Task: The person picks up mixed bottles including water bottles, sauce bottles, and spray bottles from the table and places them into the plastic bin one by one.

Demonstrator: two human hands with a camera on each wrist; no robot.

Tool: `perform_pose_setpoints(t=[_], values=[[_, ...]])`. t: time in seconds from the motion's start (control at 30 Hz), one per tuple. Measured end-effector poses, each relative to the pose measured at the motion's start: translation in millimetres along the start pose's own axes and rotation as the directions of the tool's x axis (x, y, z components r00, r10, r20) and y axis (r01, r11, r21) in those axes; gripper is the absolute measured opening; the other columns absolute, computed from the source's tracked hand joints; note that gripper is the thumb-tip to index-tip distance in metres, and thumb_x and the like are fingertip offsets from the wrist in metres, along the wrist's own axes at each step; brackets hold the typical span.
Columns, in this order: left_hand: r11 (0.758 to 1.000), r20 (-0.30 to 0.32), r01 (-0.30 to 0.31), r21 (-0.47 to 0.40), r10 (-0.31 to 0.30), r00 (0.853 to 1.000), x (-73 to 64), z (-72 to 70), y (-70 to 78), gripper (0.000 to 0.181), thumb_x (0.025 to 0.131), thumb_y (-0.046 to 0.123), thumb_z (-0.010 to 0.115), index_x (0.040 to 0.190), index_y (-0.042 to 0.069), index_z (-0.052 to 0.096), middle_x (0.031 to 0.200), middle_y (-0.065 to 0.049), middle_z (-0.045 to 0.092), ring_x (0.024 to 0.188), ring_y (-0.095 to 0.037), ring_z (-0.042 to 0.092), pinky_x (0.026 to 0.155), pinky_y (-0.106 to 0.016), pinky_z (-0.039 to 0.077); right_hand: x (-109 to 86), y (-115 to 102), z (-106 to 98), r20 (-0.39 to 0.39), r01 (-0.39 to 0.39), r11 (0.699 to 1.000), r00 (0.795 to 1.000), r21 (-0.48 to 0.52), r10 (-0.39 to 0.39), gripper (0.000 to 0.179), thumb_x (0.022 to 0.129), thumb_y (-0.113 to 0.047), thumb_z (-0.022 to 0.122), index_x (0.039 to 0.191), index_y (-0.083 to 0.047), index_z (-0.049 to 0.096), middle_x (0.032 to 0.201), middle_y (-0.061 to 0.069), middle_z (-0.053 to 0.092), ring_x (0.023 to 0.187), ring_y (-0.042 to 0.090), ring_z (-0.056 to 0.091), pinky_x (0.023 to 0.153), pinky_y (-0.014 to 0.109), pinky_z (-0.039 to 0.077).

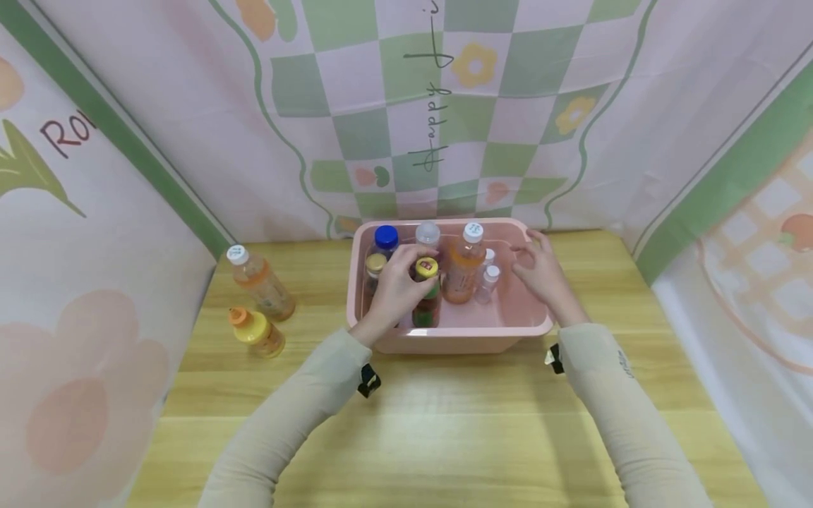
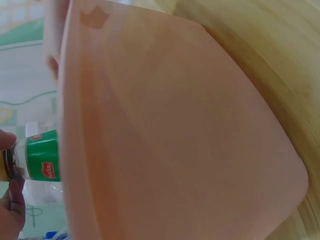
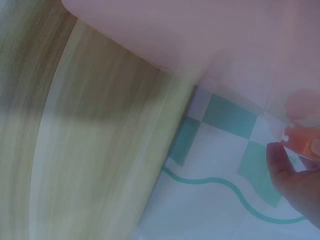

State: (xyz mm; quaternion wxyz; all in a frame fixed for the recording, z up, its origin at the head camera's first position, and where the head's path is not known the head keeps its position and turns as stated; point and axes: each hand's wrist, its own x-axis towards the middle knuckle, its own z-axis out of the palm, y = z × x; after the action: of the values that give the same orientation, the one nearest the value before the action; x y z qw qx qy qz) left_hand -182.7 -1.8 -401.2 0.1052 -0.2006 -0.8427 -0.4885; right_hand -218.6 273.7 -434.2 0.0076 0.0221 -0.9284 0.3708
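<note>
My left hand (image 1: 400, 286) pinches the yellow cap of a small bottle with a green label (image 1: 427, 310), upright at the front of a pink plastic basin (image 1: 444, 342). In the left wrist view, finger and thumb hold the cap end of this green-labelled bottle (image 2: 42, 159); the basin wall hides its lower part. At the basin's right end is my right hand (image 1: 547, 279), fingers loosely bent over the rim, with nothing visible between them. Left of it in the basin stand an orange drink bottle with a white cap (image 1: 464, 271) and two small clear bottles (image 1: 488, 286).
Also in the basin are a blue-capped bottle (image 1: 385, 238), a gold-capped jar (image 1: 375, 265) and a clear-topped container (image 1: 428, 235). On the table's left stand another orange drink bottle (image 1: 267, 289) and a yellow squeeze bottle (image 1: 257, 333). A patterned cloth (image 1: 419, 141) hangs behind.
</note>
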Motion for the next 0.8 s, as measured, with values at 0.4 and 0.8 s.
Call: perform_pose_setpoints(t=[0.4, 0.8], values=[[0.998, 0.023, 0.065, 0.027, -0.066, 0.998, 0.6, 4.6, -12.2, 0.035, 0.077, -0.003, 0.071, 0.111, 0.005, 0.065, 0.120, -0.014, 0.058, 0.114, -0.028, 0.057, 0.098, -0.039, 0.052, -0.6, -0.8, -0.3, 0.002, -0.020, 1.000, 1.000, 0.007, 0.020, 0.043, 0.088, -0.005, 0.055, 0.129, 0.008, 0.049, 0.158, 0.023, 0.010, 0.140, 0.054, 0.016, 0.112, 0.070, 0.020], [0.991, -0.001, 0.123, 0.055, -0.123, 0.992, 1.1, 11.6, -15.6, 0.037, 0.077, -0.006, 0.068, 0.111, 0.007, 0.066, 0.120, -0.012, 0.059, 0.110, -0.025, 0.059, 0.095, -0.035, 0.054, 0.3, -0.7, 0.9, -0.003, -0.013, 1.000, 1.000, 0.012, 0.013, 0.042, 0.087, -0.005, 0.055, 0.127, 0.009, 0.050, 0.158, 0.023, 0.012, 0.140, 0.054, 0.018, 0.112, 0.069, 0.020]])
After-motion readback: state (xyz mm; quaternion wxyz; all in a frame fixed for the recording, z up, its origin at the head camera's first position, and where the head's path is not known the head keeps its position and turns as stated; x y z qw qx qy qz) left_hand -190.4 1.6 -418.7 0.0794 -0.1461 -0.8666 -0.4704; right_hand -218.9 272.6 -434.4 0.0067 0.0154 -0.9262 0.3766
